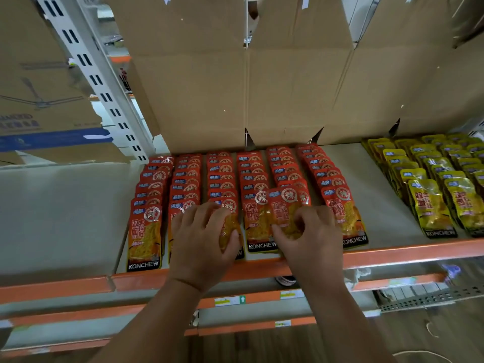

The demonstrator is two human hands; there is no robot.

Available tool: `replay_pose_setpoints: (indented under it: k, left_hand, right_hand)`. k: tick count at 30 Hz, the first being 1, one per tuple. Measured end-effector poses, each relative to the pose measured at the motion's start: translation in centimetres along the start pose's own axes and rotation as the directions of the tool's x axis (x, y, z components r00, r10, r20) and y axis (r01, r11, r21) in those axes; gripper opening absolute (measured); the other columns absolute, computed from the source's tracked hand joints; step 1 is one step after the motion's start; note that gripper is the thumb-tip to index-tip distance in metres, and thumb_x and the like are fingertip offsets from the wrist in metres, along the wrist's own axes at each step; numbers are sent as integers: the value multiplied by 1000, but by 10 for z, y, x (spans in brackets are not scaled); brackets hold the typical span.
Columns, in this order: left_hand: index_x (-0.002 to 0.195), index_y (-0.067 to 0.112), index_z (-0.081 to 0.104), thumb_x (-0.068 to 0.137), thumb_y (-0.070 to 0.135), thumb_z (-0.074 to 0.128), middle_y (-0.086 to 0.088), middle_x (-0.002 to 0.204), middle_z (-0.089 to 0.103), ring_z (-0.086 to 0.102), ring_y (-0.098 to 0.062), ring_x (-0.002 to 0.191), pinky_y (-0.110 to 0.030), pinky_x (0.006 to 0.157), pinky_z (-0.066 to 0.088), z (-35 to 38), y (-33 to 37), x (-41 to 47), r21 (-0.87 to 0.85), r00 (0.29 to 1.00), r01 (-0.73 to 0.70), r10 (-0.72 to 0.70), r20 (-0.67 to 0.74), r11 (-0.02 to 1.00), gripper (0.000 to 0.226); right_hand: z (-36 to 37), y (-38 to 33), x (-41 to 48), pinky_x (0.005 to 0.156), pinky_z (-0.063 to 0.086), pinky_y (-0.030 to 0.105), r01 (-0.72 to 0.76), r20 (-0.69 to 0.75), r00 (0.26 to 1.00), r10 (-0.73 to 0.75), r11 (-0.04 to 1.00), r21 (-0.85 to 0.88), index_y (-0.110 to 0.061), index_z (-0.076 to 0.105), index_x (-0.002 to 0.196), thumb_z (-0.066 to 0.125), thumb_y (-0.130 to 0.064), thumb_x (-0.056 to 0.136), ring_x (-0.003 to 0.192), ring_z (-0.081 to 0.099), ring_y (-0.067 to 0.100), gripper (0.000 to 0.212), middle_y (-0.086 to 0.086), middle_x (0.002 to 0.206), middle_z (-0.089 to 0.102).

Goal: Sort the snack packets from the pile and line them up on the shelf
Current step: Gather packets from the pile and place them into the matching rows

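Closest to me, over the brown wooden floor, two bare forearms reach across the lower orange shelf rails, which carry small white-and-green price labels; a grey perforated metal tray sits on the right below.

The hands work at the front edge of the grey shelf with the orange front beam. The left hand lies curled over the front red packet of the third column, thumb along its right side; it seems to grip it, though the fingers hide most of the packet. The right hand pinches a loose red-orange foil snack packet by its lower part. That packet lies tilted across the front of the fifth column, and the hand covers that column's near end.

Behind the hands, the red-orange snack packets lie in six columns, overlapping like shingles back to the rear. Further right, apart from them on the same shelf, are overlapping rows of yellow foil snack packets.

Tall plain brown cardboard boxes stand along the back and block the view beyond. On the far left rises a white slotted metal upright, with a printed brown carton beyond it.
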State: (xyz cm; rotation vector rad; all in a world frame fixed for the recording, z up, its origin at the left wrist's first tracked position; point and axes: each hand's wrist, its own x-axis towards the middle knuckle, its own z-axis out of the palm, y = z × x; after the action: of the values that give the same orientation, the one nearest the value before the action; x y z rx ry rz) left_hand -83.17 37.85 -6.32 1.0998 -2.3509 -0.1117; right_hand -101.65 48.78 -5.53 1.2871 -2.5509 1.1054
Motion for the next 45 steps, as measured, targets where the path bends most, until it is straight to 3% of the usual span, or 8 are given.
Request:
replay_pose_setpoints:
  k: [15,26,31,35,39,45]
  left_hand:
    - [118,22,65,88,46,56,-3,121,64,55,-27,114,-49,95,41,2,-1,0,-19,999,-15,14,-31,1000,40]
    - [116,18,68,87,46,57,-4,120,65,56,-27,113,-47,95,40,2,-2,0,-11,999,-24,24,-25,1000,41]
    - [116,18,68,87,46,57,-4,120,64,56,-27,113,-46,96,39,2,-2,-1,-20,999,-22,21,-26,1000,41]
    - [117,18,68,88,46,56,-4,120,65,57,-27,113,-46,96,39,2,-1,0,-15,1000,-21,21,-19,1000,43]
    - [118,18,68,88,46,57,-4,121,64,56,-26,113,-46,96,38,3,-2,0,-4,1000,-24,24,-14,1000,43]
    - [117,18,68,87,44,59,-3,119,64,57,-26,111,-44,94,37,3,-2,0,1,999,-41,41,-25,999,40]
  right_hand:
    - [27,-32,-14,85,51,47,-5,142,990,22,993,-121,-19,63,104,75,-63,73,95,61,27,55,4,108,55]
    - [19,-34,-12,86,52,48,-13,220,975,39,993,-120,-21,60,106,51,-78,74,93,61,23,66,2,109,54]
    - [16,-31,-13,85,52,48,0,205,978,20,995,-99,-22,60,104,62,-70,74,95,61,23,57,1,108,55]
    - [14,-30,-12,77,56,44,93,81,992,-92,996,-8,-17,69,101,84,-40,77,89,62,23,37,2,104,58]
    - [15,-28,-10,78,58,43,209,142,967,-210,978,21,-16,73,110,82,-24,83,91,64,19,30,1,106,62]
    - [16,-17,-13,83,54,38,228,240,942,-236,972,60,-17,72,109,82,-20,82,96,61,16,28,-2,108,62]
